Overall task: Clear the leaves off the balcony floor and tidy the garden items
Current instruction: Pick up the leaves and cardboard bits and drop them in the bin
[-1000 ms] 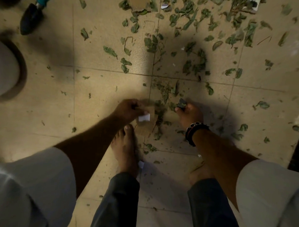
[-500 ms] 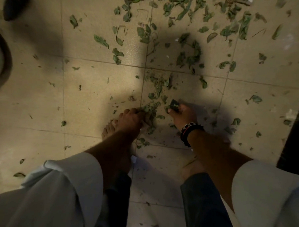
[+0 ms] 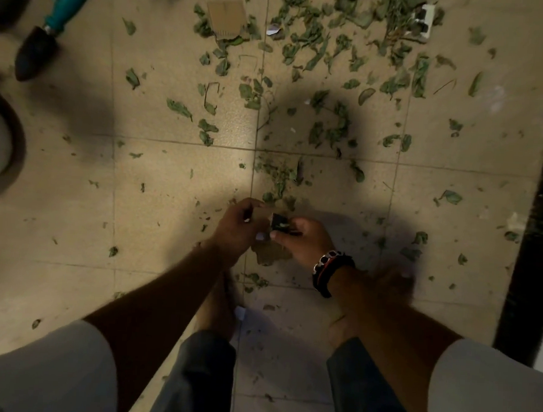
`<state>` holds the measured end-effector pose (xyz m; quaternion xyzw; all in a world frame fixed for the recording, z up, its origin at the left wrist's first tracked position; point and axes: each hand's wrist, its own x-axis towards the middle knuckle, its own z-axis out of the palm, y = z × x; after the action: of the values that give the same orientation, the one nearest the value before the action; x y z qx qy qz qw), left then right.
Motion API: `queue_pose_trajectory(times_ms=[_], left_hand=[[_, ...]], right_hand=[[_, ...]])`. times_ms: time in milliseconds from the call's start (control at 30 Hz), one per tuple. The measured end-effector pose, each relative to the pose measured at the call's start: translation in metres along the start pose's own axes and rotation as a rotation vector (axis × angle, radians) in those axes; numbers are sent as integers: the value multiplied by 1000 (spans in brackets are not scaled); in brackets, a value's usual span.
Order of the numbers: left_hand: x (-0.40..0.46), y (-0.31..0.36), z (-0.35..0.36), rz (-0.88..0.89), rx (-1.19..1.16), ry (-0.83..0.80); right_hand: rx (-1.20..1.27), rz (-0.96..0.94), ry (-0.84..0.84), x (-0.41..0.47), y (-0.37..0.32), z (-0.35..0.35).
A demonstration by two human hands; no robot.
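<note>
The tiled floor (image 3: pixel 158 207) stretches bare to the left of the person, with only crumbs there, while a dark upright edge (image 3: pixel 539 248) closes off the right side. Leaves (image 3: pixel 333 49) lie thickest along the far part of the floor, thinning toward the person's bare feet, and a small clump (image 3: pixel 277 175) sits just beyond the hands. The left hand (image 3: pixel 236 227) is curled, its fingers pinching a brown cardboard scrap (image 3: pixel 266 254) that hangs just above the floor. The right hand (image 3: pixel 306 238), banded at the wrist, grips a small dark card (image 3: pixel 280 222) between thumb and fingers; the card tilts toward the left hand, and the two hands almost touch. At far left a trowel (image 3: pixel 44 37) lies flat, well apart from the hands, its long axis slanting with the teal handle pointing away and right and the dark blade toward the person. A curved pot rim (image 3: pixel 17 151) shows at the left edge below it. A second cardboard piece (image 3: pixel 225 15) lies among the far leaves, and a small white thing (image 3: pixel 424 19) sits at the far right of the pile.
</note>
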<state>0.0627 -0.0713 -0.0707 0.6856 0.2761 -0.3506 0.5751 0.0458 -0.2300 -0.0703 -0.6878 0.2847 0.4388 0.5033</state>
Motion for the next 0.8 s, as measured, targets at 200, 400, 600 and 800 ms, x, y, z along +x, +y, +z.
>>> queue_pose_trajectory(times_ms=[200, 400, 600, 800], left_hand=[[2, 5, 31, -89, -204, 29], [12, 18, 2, -119, -281, 159], [36, 18, -107, -120, 135, 524], [52, 19, -151, -254, 603, 535]], right_hand=[[-197, -91, 236, 5, -16, -5], [-131, -115, 324, 17, -3, -53], [-261, 263, 861, 56, 69, -193], [-400, 442, 695, 41, 57, -251]])
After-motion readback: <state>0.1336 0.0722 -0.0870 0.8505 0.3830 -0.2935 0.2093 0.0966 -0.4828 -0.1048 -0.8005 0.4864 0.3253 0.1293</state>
